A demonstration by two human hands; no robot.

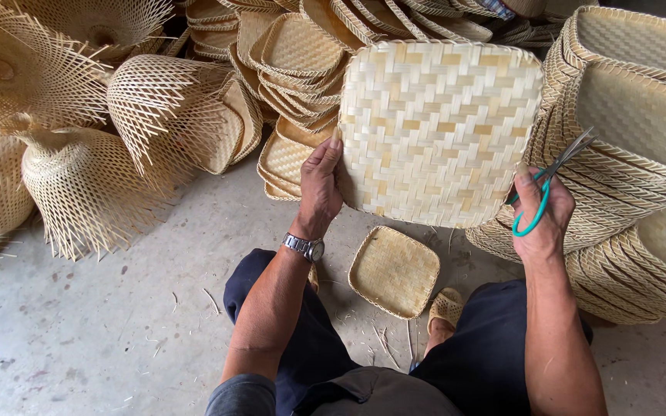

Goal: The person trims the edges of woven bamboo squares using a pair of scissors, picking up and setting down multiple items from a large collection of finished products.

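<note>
A: Obs. 1, surroundings. What crowds the hands?

B: Leaning stacks of woven trays (641, 154) on the right, just beside the right hand (543, 219). More stacked trays (294, 69) behind, at the far edge of the floor (102, 331). Unfinished baskets with loose splayed strands (94, 185) fill the far left.

A: Held thing?

B: One square woven tray (437, 131), raised upright, underside toward the camera, above the knees. Left hand (319, 185) clamped on its left edge, thumb on the near face. Right hand at its lower right corner, closed around green-handled scissors (546, 185), blades pointing up and right toward the right stacks; whether it also grips the tray, cannot tell.

A: Containers, contents?

B: Small woven tray (395, 271) lies flat on the floor between the feet; nothing in it. Stacked trays nest in one another; interiors mostly hidden.

A: Open room?

B: Bare concrete at near left, with scattered strand scraps (211, 300). Right side tight: stacks reach down beside the right knee. Sandal (446, 306) touches the small tray's right corner.
</note>
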